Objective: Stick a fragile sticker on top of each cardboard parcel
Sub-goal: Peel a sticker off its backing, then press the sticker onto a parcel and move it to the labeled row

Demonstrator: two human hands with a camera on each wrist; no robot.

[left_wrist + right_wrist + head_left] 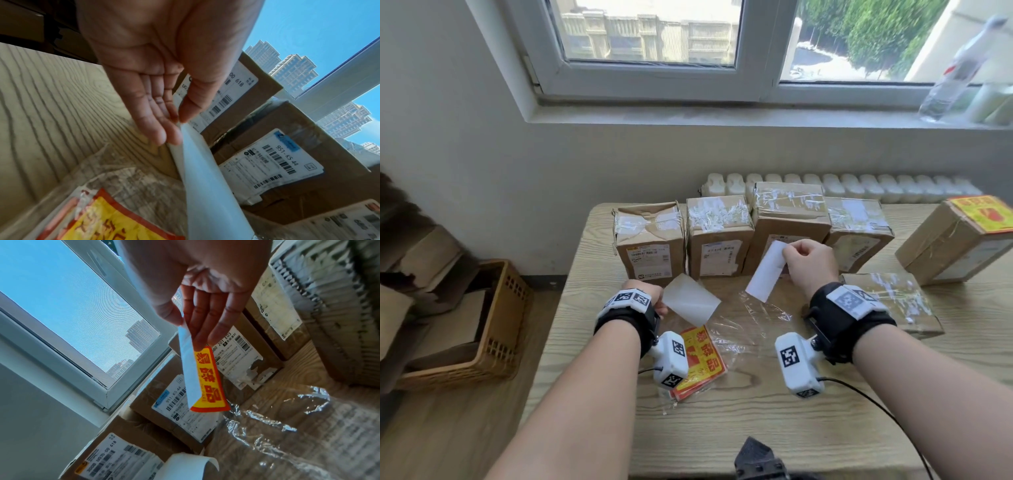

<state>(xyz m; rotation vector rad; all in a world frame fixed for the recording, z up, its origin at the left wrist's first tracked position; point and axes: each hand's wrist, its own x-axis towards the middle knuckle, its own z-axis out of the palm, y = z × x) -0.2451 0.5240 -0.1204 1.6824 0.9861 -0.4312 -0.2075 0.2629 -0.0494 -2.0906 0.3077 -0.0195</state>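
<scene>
My right hand (pixel 789 255) (pixel 187 327) pinches a peeled fragile sticker (pixel 765 274) by its top end, in front of the row of parcels. The right wrist view shows the sticker's (pixel 207 379) yellow face with red characters, curled beside its white back. My left hand (pixel 659 301) (pixel 180 123) pinches the bare white backing paper (pixel 691 303) (pixel 205 178) between thumb and fingers, low over the table. Several taped cardboard parcels (pixel 717 240) stand side by side along the back. At the far right a parcel (pixel 945 246) carries a yellow sticker (pixel 986 212) on top.
A clear plastic bag (pixel 750 329) lies on the wooden table (pixel 756 428), with a stack of yellow stickers (pixel 700 359) at its near end. One flat parcel (pixel 890 305) lies right of my right wrist. A wicker basket (pixel 493 325) sits on the floor, left.
</scene>
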